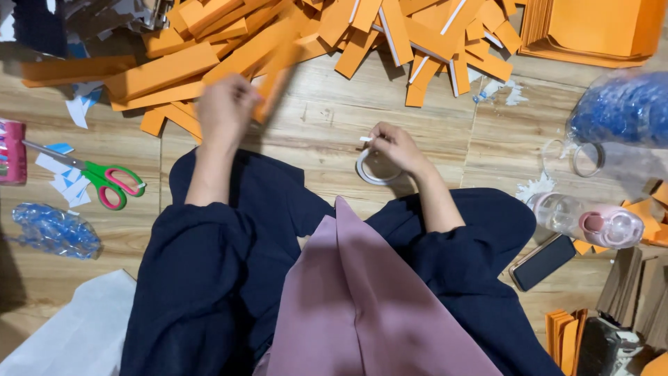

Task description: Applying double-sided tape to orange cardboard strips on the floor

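Note:
I sit on a wooden floor (327,132) with dark sleeves and a mauve cloth over my lap. My left hand (224,111) is raised and blurred, closed around an orange paper strip (275,80) that points up toward the heap. My right hand (393,145) pinches the loose end of a white tape roll (372,173), which hangs just under the fingers above the floor. A big pile of orange paper strips (327,35) lies spread in front of me.
Green and pink scissors (104,181) lie at the left beside white and blue paper scraps. A blue plastic bag (52,230) sits lower left. At the right are a clear bottle with pink cap (591,219), a dark phone (543,261), a bag of blue rolls (619,111), and stacked orange sheets (598,28).

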